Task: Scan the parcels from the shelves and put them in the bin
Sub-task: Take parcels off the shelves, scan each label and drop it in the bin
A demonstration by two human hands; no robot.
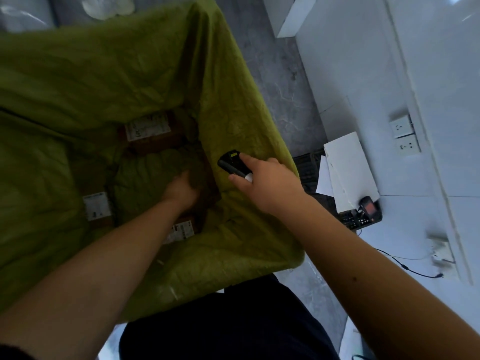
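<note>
1. Large bin lined with crinkled olive-green plastic sheet [228, 105], seen from above, filling the left and middle of the view; liner draped over the rim, its right edge running diagonally down to a near right corner.
2. Brown cardboard parcels with white printed labels lying on the bin floor: one at the far side [149, 131], one at the left [97, 207], one near the front [181, 229], partly hidden under the forearm.
3. Left hand [181, 189] reaching deep into the bin, down among folds of liner at the floor between the parcels; fingers buried in the folds, so cannot tell whether closed on anything.
4. Right hand [265, 183] held above the bin's right inner wall, clamped around a black handheld scanner with a yellow patch [231, 162], forefinger stretched along its top.
5. Grey floor strip [280, 81] open along the bin's right edge.
6. Further right, white board [348, 175] lying on a black crate [361, 219], close to the bin's rim; white wall with sockets [404, 132] behind.
</note>
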